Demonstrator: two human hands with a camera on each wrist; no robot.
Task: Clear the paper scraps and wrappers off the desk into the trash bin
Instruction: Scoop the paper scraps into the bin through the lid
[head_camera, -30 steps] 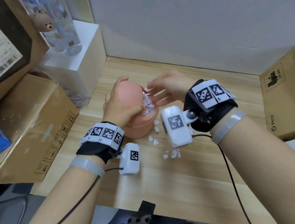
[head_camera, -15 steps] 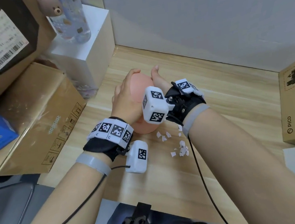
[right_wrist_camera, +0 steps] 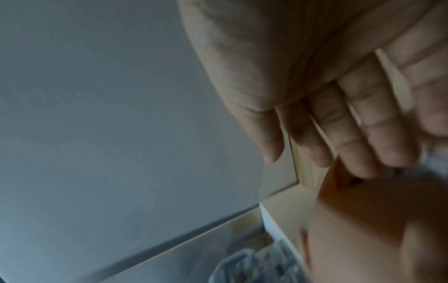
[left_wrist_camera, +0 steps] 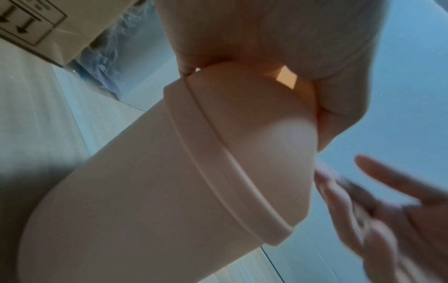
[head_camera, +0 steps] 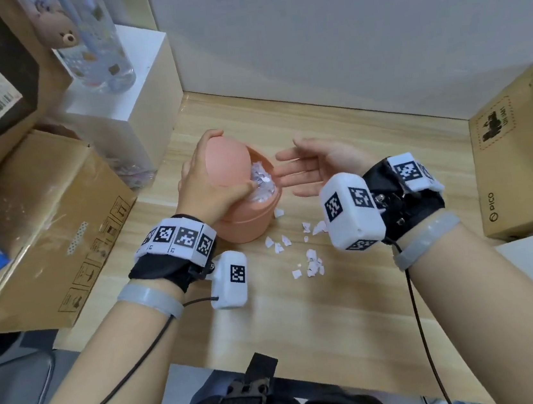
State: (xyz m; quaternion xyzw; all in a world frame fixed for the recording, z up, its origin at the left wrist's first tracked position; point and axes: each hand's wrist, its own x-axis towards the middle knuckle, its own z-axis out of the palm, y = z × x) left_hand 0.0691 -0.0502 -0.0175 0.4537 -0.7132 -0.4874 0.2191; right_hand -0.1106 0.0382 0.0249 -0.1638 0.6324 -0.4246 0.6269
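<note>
A small pink trash bin (head_camera: 246, 219) with a domed swing lid (head_camera: 226, 159) stands on the wooden desk (head_camera: 339, 310). My left hand (head_camera: 209, 188) grips the lid, fingers over its top and thumb at the opening, holding it tilted open. White paper scraps (head_camera: 261, 182) fill the bin's mouth. My right hand (head_camera: 308, 169) hovers just right of the opening, palm up and fingers straight, holding nothing. More paper scraps (head_camera: 311, 260) lie on the desk in front of the bin. In the left wrist view the bin (left_wrist_camera: 145, 191) fills the frame, with my right hand's fingers (left_wrist_camera: 387, 191) beside it.
Cardboard boxes (head_camera: 36, 223) stack at the left beside a white box (head_camera: 126, 108) carrying a clear bottle (head_camera: 95, 51). Another cardboard box (head_camera: 522, 163) stands at the right. A grey wall (head_camera: 337, 25) closes the back of the desk.
My right hand has pulled back from over the bin's mouth and turned palm up, fingers spread. My left hand still holds the lid open. The camera has shifted slightly.
</note>
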